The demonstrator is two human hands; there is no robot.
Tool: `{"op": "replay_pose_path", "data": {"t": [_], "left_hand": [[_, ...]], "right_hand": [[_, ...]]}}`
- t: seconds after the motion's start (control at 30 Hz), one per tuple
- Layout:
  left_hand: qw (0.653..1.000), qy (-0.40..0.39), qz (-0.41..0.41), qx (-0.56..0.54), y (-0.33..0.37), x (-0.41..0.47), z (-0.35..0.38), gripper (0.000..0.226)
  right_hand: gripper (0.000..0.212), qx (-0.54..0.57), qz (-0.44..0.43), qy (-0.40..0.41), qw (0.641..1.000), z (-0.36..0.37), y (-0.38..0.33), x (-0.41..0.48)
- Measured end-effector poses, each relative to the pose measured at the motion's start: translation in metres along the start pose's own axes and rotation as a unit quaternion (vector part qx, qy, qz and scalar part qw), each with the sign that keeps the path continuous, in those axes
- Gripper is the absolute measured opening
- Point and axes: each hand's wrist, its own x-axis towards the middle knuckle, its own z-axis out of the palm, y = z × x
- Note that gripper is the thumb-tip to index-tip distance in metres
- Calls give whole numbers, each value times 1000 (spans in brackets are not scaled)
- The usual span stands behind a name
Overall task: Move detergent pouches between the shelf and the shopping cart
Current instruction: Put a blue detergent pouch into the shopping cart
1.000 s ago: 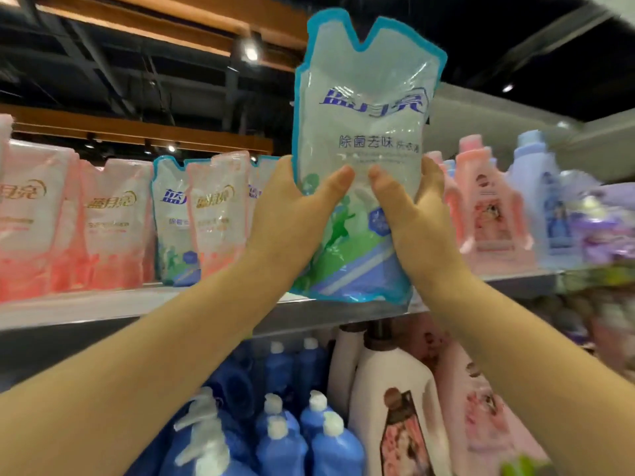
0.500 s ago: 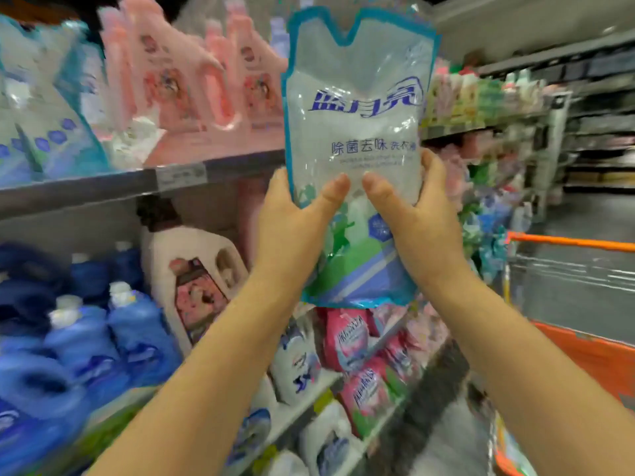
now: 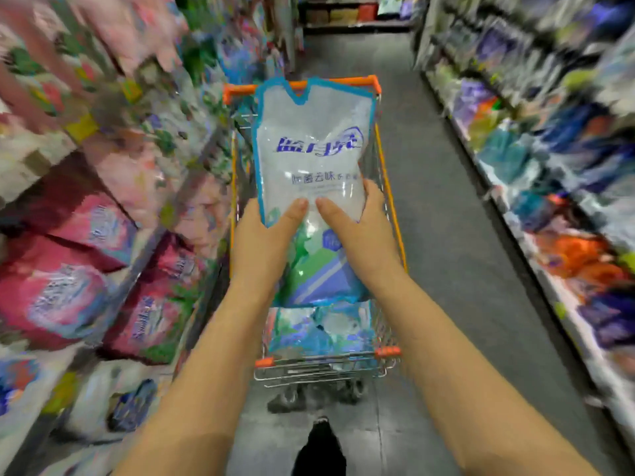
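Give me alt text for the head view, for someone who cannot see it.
The left hand and right hand hold a blue-edged detergent pouch upright over an orange-rimmed shopping cart that already holds similar pouches. Blurred, stocked shelves line the aisle on both sides.

The detergent pouch [image 3: 311, 159] is pale, translucent grey-white with a bright blue border and dark blue lettering across its upper half. Its lower part is patterned in green and blue with a white diagonal stripe. The shopping cart [image 3: 237, 91] is silver wire with orange rails and orange corner caps. The pouches in the cart [image 3: 319, 333] show blue, white and green. The bags [image 3: 58, 297] on the left shelf are magenta and pink with pale blue ovals. The floor [image 3: 453, 207] is grey. The shoe [image 3: 321, 444] is black.
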Motion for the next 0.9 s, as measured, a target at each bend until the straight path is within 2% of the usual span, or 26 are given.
{"op": "replay_pose_path", "data": {"t": [0.1, 0.13, 0.23, 0.43, 0.6, 0.73, 0.9], "left_hand": [[995, -60, -69, 25, -49, 42, 42, 44], [993, -73, -89, 36, -64, 54, 53, 44], [983, -82, -142, 86, -113, 80, 79, 33], [953, -70, -239, 173, -201, 94, 99, 26], [934, -82, -296, 185, -257, 89, 101, 32], [920, -79, -325, 205, -291, 83, 106, 28], [900, -110, -349, 237, -325, 78, 108, 38]], "right_hand": [[54, -16, 67, 24, 997, -11, 56, 39], [52, -19, 91, 27, 995, -12, 74, 51], [43, -15, 164, 29, 986, -9, 126, 75], [40, -10, 301, 16, 954, 4, 204, 77], [39, -62, 355, -25, 932, 12, 253, 79], [39, -90, 384, -52, 917, 15, 285, 79], [52, -110, 423, -78, 896, 21, 327, 78]]}}
